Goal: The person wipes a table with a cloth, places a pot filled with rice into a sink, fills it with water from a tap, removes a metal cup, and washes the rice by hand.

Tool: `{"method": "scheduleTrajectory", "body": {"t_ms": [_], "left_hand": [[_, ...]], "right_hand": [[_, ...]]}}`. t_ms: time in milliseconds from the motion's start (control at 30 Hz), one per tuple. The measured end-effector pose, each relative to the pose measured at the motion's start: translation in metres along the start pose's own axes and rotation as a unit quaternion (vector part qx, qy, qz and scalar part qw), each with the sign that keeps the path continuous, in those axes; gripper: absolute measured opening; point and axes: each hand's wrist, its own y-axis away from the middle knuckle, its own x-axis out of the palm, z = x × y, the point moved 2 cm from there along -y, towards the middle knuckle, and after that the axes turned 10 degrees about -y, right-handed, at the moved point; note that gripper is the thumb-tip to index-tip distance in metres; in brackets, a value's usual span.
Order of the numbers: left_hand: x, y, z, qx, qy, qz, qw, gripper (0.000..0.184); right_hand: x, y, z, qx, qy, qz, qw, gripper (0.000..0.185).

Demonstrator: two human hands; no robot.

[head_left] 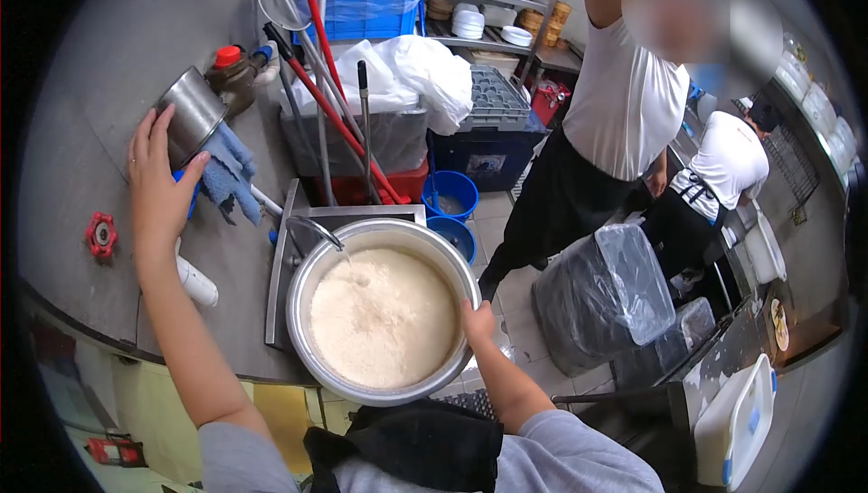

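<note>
A large round metal pot [302,346] stands in front of me at the sink [380,211], holding pale grains, which look like rice, in cloudy water. Water runs into it from a curved faucet spout [316,229]. My right hand [479,323] grips the pot's right rim, thumb on top. My left hand [161,176] is raised at the wall, fingers stretched and spread. Its fingertips are beside a small steel pot [192,115], and its thumb is by a blue handle [192,187], partly hidden; contact is unclear. A blue cloth [230,172] hangs just right of it.
Long red-handled poles [336,113] lean behind the sink. Blue buckets [450,193] stand on the floor beyond the pot. A person in a white shirt [624,104] stands ahead right, another [729,163] bends farther back. A lined grey bin [588,303] is at my right.
</note>
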Motion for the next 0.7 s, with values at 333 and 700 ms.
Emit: {"method": "scheduleTrajectory", "body": {"t_ms": [333, 700], "left_hand": [[0.002, 0.000, 0.002, 0.003, 0.009, -0.010, 1.000, 0.063], [0.008, 0.001, 0.010, 0.009, 0.007, -0.028, 1.000, 0.065]], "right_hand": [[-0.001, 0.004, 0.004, -0.012, 0.009, -0.002, 1.000, 0.047], [-0.004, 0.013, 0.014, -0.046, 0.033, -0.012, 0.998, 0.050]]}}
